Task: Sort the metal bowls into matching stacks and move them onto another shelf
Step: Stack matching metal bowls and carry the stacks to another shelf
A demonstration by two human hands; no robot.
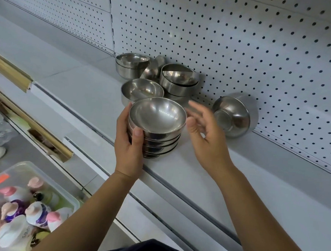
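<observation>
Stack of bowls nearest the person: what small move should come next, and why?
Probably close the right hand onto the stack. The left hand already grips its left side, while the right is open just beside the rim, not touching; two hands would steady the tall nested stack for lifting.

Our two bare arms reached up and forward, hands at about the same height.

Our left hand (128, 142) stood upright with the palm turned inward, the thumb (138, 138) pressed flat and pointing up, and the other fingers curled out of view behind what it gripped. Our right hand (205, 136) hung just beside it, palm facing left, fingers (196, 108) spread loosely and slightly blurred, closed on nothing. Both forearms were bare, angling in from the lower edge, the right one from further out.
</observation>
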